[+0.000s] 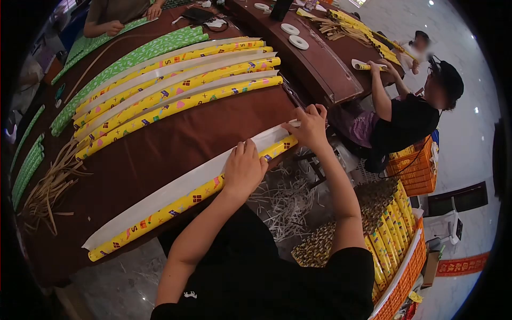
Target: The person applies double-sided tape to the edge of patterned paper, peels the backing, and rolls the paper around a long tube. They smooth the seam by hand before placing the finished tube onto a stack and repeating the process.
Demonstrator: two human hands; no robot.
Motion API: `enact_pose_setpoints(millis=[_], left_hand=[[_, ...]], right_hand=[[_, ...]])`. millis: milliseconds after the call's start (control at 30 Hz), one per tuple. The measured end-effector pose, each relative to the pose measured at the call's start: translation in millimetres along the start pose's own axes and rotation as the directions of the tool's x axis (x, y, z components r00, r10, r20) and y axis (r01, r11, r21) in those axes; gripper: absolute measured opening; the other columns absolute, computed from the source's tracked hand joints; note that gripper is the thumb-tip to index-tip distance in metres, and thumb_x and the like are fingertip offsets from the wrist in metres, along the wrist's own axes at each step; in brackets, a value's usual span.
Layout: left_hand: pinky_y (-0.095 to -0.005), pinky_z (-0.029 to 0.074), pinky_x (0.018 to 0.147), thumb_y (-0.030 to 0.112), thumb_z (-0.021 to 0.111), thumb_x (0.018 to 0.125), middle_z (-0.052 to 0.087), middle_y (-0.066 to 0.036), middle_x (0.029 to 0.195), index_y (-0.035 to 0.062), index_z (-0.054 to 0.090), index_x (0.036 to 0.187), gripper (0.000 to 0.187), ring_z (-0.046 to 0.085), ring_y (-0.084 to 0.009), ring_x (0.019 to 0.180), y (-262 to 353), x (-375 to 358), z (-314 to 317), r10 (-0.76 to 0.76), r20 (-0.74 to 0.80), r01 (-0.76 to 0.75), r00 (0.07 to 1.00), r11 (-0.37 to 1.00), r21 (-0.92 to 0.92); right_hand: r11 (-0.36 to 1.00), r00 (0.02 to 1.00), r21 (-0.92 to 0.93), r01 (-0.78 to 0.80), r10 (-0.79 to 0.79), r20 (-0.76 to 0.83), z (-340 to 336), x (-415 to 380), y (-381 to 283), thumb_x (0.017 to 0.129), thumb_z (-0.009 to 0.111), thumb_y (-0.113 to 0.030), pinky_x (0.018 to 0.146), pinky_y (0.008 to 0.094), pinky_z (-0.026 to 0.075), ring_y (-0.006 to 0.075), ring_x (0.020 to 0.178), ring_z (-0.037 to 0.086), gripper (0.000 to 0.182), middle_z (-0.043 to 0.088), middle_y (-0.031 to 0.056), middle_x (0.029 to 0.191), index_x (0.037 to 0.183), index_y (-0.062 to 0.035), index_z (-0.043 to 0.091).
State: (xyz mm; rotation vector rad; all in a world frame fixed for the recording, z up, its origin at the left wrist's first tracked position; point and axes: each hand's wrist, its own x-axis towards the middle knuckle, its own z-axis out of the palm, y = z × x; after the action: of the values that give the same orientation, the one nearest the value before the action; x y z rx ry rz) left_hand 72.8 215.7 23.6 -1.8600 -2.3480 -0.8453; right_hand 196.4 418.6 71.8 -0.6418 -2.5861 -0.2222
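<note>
A yellow patterned paper roll lies along the table's near edge, with a white unrolled strip of paper behind it. My left hand rests on the middle of the roll and the white strip, palm down, fingers held together. At the roll's right end, my right hand has its fingers bent over the end and the paper's edge. Whether its fingertips grip the paper is hard to make out. Beyond my hands, several yellow rolls with white edges lie side by side.
Green rolls lie farther back, and brown strips at the left. A co-worker holds a roll at the right; another person's hands are at the back. An orange basket of rolls stands lower right, near shredded paper.
</note>
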Motion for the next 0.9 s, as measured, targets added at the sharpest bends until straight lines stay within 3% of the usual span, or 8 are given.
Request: enact_pose_setpoints(millis=[400, 600, 667, 700, 767, 900], left_hand=[[-0.0400, 0.046, 0.095, 0.024, 0.056, 0.088, 0.056, -0.018, 0.120, -0.0116, 0.059, 0.117, 0.046, 0.053, -0.0315, 0.106, 1.7, -0.3, -1.7, 0.020, -0.012, -0.020, 1.000, 0.999, 0.046], [-0.0405, 0.049, 0.091, 0.022, 0.058, 0.086, 0.058, -0.017, 0.115, -0.0079, 0.062, 0.114, 0.041, 0.055, -0.0310, 0.103, 3.5, 13.0, -11.7, 0.013, 0.076, -0.019, 0.997, 0.997, 0.073], [-0.0415, 0.052, 0.086, 0.016, 0.062, 0.083, 0.059, -0.016, 0.111, -0.0028, 0.065, 0.106, 0.029, 0.058, -0.0315, 0.099, 1.9, 39.9, -23.1, -0.026, 0.405, -0.035, 0.914, 0.989, 0.143], [-0.0415, 0.052, 0.086, 0.016, 0.062, 0.083, 0.059, -0.016, 0.111, -0.0028, 0.065, 0.106, 0.029, 0.058, -0.0315, 0.099, 0.6, 52.0, -19.6, -0.024, 0.402, -0.039, 0.915, 0.988, 0.147], [-0.0427, 0.054, 0.081, 0.010, 0.064, 0.080, 0.060, -0.015, 0.107, 0.0011, 0.065, 0.101, 0.022, 0.060, -0.0325, 0.098, -1.4, 76.9, -2.6, 0.036, 0.252, -0.077, 0.967, 0.985, 0.153], [-0.0437, 0.053, 0.080, 0.012, 0.066, 0.080, 0.061, -0.016, 0.107, 0.0024, 0.063, 0.102, 0.024, 0.061, -0.0338, 0.099, 9.1, 109.3, 22.0, -0.025, 0.230, 0.009, 0.973, 0.997, 0.073]], right_hand=[[0.997, 1.000, -0.077, 0.010, -0.011, -0.011, 12.6, -3.1, -10.7, 0.073, 0.076, -0.033, 0.101, 0.0496, 0.029, 0.0230, 0.090, 0.056, 0.035, 0.065, 0.0038, 0.071, 0.091, -0.0099, 0.057], [0.994, 1.000, -0.106, -0.019, 0.020, 0.004, 16.6, -4.3, -13.1, 0.073, 0.075, -0.035, 0.100, 0.0499, 0.029, 0.0236, 0.093, 0.056, 0.040, 0.067, 0.0038, 0.076, 0.097, -0.0086, 0.058], [0.992, 1.000, -0.128, -0.017, 0.019, 0.014, 18.7, -4.7, -14.1, 0.073, 0.075, -0.034, 0.100, 0.0499, 0.028, 0.0241, 0.094, 0.056, 0.041, 0.067, 0.0038, 0.076, 0.099, -0.0078, 0.058], [0.992, 1.000, -0.128, -0.019, 0.021, 0.007, 20.2, -5.6, -13.7, 0.073, 0.075, -0.034, 0.100, 0.0499, 0.028, 0.0241, 0.094, 0.056, 0.041, 0.067, 0.0038, 0.076, 0.099, -0.0078, 0.058], [0.992, 1.000, -0.127, -0.007, 0.007, -0.004, 23.4, -5.7, -11.7, 0.073, 0.075, -0.035, 0.099, 0.0504, 0.029, 0.0248, 0.094, 0.056, 0.042, 0.067, 0.0043, 0.077, 0.098, -0.0072, 0.058], [0.996, 0.999, -0.085, -0.009, 0.012, 0.035, 17.6, -5.9, -7.7, 0.076, 0.072, -0.032, 0.098, 0.0504, 0.029, 0.0252, 0.094, 0.056, 0.036, 0.067, 0.0054, 0.078, 0.097, -0.0067, 0.057]])
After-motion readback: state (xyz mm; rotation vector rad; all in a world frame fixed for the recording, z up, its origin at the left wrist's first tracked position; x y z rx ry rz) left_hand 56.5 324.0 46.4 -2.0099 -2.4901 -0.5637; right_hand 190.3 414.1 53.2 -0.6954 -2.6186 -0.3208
